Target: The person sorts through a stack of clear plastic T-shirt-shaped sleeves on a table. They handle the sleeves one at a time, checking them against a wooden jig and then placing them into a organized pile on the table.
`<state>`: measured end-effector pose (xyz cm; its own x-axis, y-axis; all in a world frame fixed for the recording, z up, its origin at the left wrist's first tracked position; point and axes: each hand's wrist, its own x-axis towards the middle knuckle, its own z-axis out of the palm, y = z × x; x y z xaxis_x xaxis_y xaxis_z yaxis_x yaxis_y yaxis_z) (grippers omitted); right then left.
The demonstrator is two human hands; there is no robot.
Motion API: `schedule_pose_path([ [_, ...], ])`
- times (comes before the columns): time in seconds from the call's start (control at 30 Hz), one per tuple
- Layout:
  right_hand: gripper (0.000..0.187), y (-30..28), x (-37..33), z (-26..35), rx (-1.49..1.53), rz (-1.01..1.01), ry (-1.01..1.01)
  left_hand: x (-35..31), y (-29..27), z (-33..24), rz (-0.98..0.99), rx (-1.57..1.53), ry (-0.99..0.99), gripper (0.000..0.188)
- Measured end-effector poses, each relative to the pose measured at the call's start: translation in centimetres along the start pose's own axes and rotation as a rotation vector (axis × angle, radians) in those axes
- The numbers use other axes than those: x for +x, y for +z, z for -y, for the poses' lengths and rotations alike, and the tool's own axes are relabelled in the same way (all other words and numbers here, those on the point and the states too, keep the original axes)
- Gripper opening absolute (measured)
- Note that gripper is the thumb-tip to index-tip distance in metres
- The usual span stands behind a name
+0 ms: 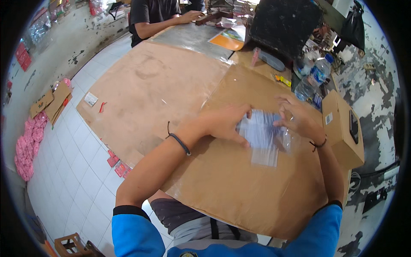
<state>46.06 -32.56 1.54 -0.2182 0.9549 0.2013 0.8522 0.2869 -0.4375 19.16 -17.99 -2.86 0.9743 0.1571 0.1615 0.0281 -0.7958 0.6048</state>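
Several packets point(262, 139) lie beside the left hand point(229, 123), fingers spread, and near the fingertips point(279, 123) of the right hand point(301, 118). Blur hides whether these pinch any.

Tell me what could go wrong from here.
The clear plastic pieces between the left hand and right hand overlap unevenly, so they might slide apart. The plastic bottle sits just beyond the right hand; a careless reach could knock it.
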Motion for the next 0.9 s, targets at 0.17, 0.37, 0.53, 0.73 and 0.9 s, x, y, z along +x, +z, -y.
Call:
schedule_pose_path([
  [0.17,0.046,2.1,-2.8,-1.6,0.108,0.019,0.154,0.5,-0.5,1.2,-0.057,-0.022,0.019,0.074],
  [0.37,0.051,3.0,-5.2,-1.2,0.149,-0.056,0.088,0.1,-1.6,1.8,-0.042,-0.047,0.049,0.069],
  [0.53,0.061,3.6,-6.9,0.2,0.212,-0.130,0.147,-0.2,-1.7,2.0,-0.047,-0.069,-0.022,0.073],
  [0.73,0.075,3.5,-8.0,-0.9,0.297,-0.108,0.148,0.0,-2.1,2.6,-0.139,-0.070,-0.043,0.071],
  [0.9,0.105,3.3,-6.8,1.7,-0.099,-0.032,0.125,-0.3,-1.4,1.5,-0.184,-0.136,-0.007,0.074],
])
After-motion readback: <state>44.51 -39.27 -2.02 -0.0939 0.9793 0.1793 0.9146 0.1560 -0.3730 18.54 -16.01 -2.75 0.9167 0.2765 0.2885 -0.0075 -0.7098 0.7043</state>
